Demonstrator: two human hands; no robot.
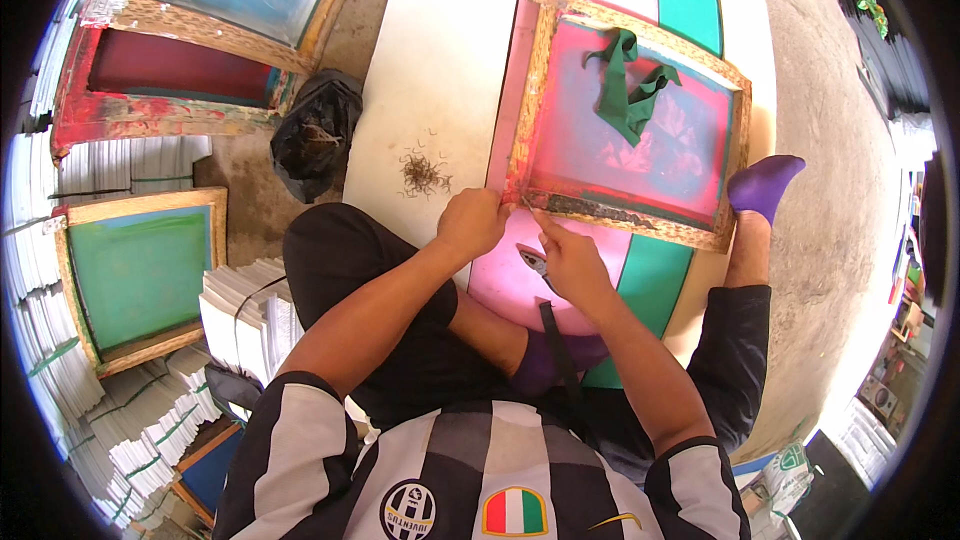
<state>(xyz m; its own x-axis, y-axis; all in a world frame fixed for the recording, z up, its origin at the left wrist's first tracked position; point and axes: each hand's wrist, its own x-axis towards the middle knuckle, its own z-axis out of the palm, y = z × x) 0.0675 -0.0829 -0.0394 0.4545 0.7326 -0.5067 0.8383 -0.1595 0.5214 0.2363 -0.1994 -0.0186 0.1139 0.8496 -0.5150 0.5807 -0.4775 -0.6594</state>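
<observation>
While gripping the wooden screen frame (628, 125) at mid-frame with closed left hand (472, 222), prying staples from its near edge; right hand (568, 258) pinched on small tool (529, 207). Next: steady levering.

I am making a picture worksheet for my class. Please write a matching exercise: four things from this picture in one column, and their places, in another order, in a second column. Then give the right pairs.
Things:
1. green cloth
2. pile of staples
3. black bag
4. purple sock

Places:
A. on the ground left of the white board
B. at the right corner of the wooden frame
C. on the pink mesh inside the frame
D. on the white board, left of the frame

Pairs: 1-C, 2-D, 3-A, 4-B
</observation>
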